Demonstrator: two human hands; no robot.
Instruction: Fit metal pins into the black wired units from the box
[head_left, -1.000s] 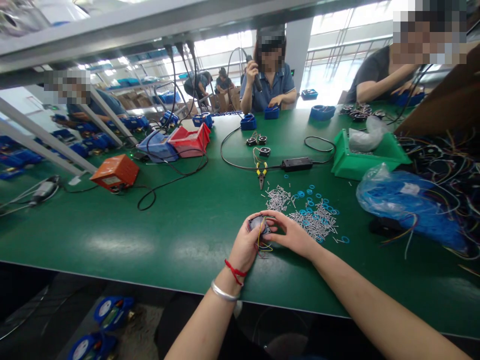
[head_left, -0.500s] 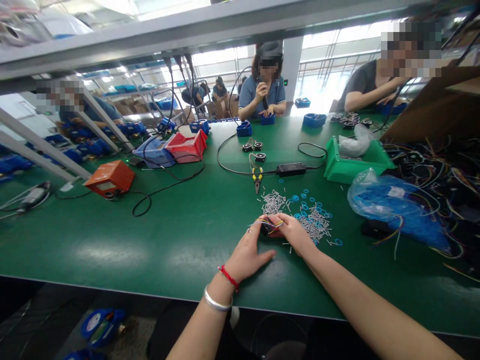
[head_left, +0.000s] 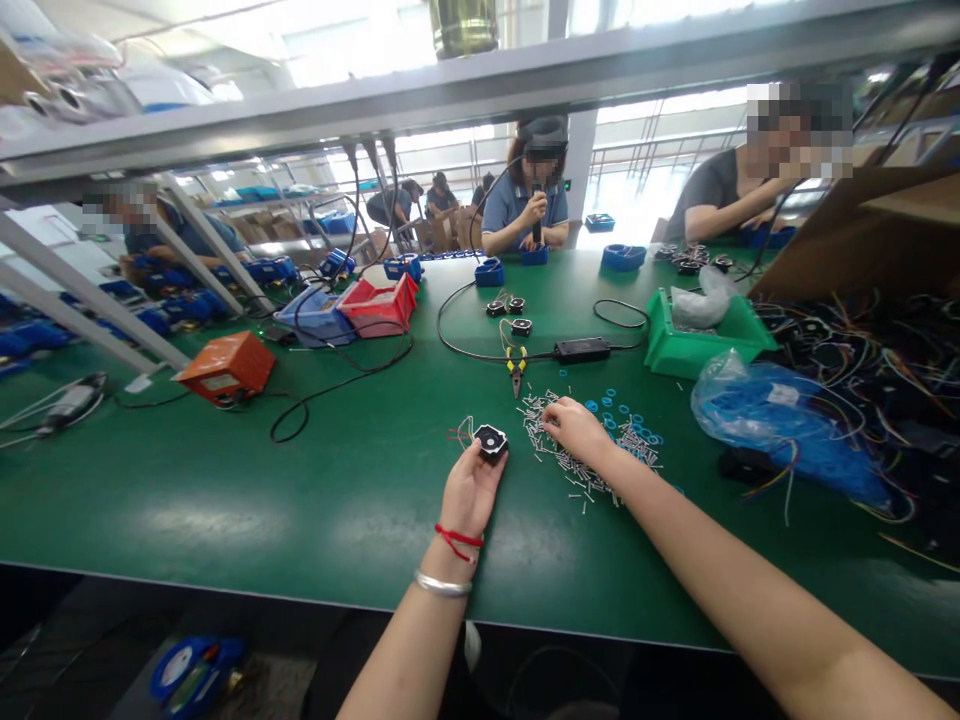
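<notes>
Green worktable (head_left: 360,500), overhead shelf (head_left: 480,90), bright windows (head_left: 637,190)

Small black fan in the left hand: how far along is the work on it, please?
Looks done: three similar fans lie farther back by the pliers. In hand: the left hand holds the small black fan, wires attached; the right hand touches the pile of metal pins. Left: many pins and blue rings lie loose.
</notes>
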